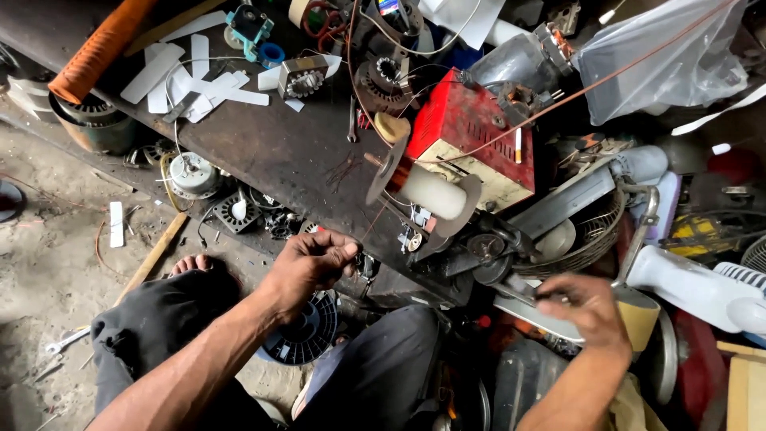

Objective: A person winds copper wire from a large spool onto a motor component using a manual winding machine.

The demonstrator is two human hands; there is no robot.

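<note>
Winding coil wire by hand here, and it looks like the usual two-hand job: the left hand [313, 259] pinches the thin copper wire [558, 100] between thumb and fingers, grip narrow and closed on the strand, just below the bobbin [427, 191]. The bobbin sits on the winder's spindle at the edge of the surface [271, 152], with a bit of copper already on it near one flange. The right hand [586, 307] is blurred at the crank handle [523, 291]; it seems wrapped around it, but I can't tell how tight.

To my eye the trick is even tension from the pinch, guiding the strand side to side so the turns lie flat, and cranking steadily.

The dark surface is crowded: a red metal box [467, 128], white paper strips [199, 80], motor stators and an orange tube [100, 52]. Fan guards and housings pile up at right, and a black spool [307, 331] lies on the dusty floor.
</note>
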